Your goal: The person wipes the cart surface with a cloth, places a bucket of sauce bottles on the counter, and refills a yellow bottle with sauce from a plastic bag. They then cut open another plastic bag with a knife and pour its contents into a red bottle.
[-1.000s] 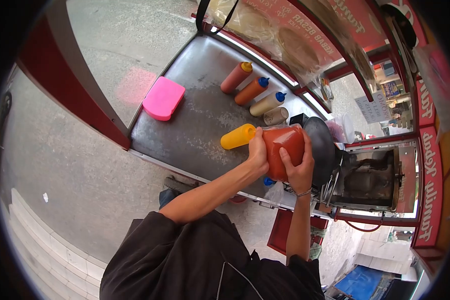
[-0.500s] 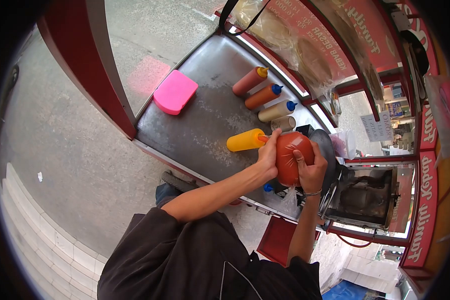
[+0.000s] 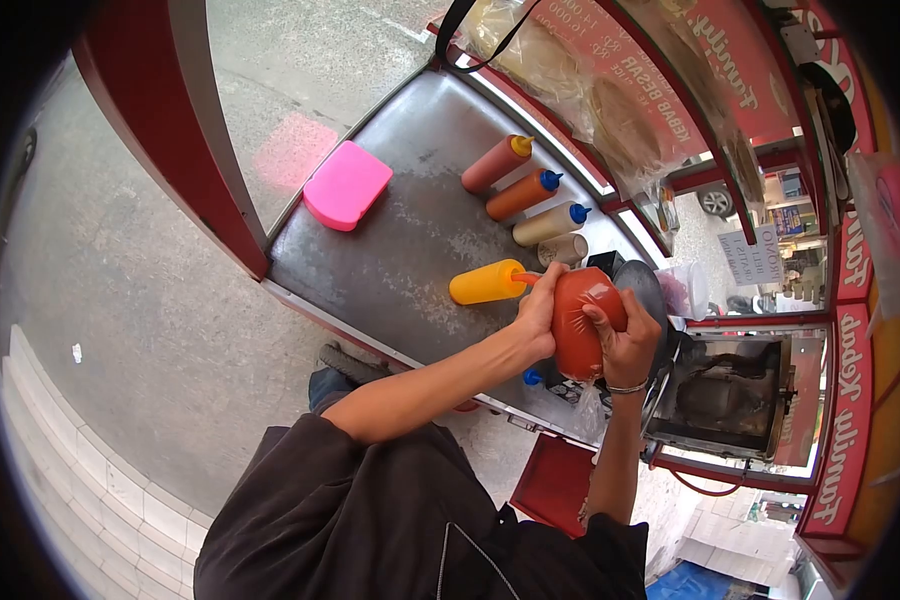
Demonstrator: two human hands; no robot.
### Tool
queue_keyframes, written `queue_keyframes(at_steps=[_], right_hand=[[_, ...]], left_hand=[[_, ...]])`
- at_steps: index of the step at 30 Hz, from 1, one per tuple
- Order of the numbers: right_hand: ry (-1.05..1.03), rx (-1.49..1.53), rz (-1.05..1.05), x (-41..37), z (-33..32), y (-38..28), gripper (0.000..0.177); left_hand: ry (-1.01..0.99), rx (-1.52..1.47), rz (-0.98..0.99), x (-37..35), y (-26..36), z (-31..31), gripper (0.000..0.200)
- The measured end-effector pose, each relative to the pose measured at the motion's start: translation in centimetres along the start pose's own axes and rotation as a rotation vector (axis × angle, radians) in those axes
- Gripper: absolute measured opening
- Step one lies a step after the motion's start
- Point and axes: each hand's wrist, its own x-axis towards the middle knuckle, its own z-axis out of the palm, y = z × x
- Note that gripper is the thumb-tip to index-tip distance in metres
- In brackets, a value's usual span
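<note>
A clear plastic bag of red-orange sauce [image 3: 582, 315] is between my two hands above the metal counter. My left hand [image 3: 542, 312] is closed round the bag's narrow corner, which points at the mouth of a yellow squeeze bottle [image 3: 485, 283]. Red sauce shows at that mouth, and the bottle has no cap on. On the other side, my right hand [image 3: 630, 342] presses the bag with the thumb across its front. The bag's gathered, twisted end hangs below, near my right wrist.
Three capped sauce bottles, pink-red [image 3: 496, 164], orange-red [image 3: 522, 195] and cream [image 3: 550, 224], stand along the counter's far side beside a pale container [image 3: 562, 249]. A pink box [image 3: 347, 186] sits at the left. A grill [image 3: 727, 392] is at the right, behind a dark round pan [image 3: 645, 290].
My right hand has shifted slightly to the right, its fingers pressing further into the bag. The bag looks a little narrower. My left hand stays at the bottle's mouth.
</note>
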Motion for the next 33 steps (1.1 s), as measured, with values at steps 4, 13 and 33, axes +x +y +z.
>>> queue_keyframes(at_steps=[4, 13, 33], right_hand=[[0.016, 0.001, -0.009, 0.0, -0.5, -0.4, 0.045], [0.029, -0.012, -0.023, -0.1, -1.2, -0.8, 0.042], [0.080, -0.012, -0.112, -0.6, -1.8, -1.0, 0.043]], left_hand=[[0.015, -0.008, 0.012, -0.3, -0.4, 0.6, 0.039], [-0.047, -0.020, -0.004, -0.4, -0.6, 1.2, 0.036], [-0.085, 0.013, -0.037, -0.7, -1.4, 1.5, 0.038]])
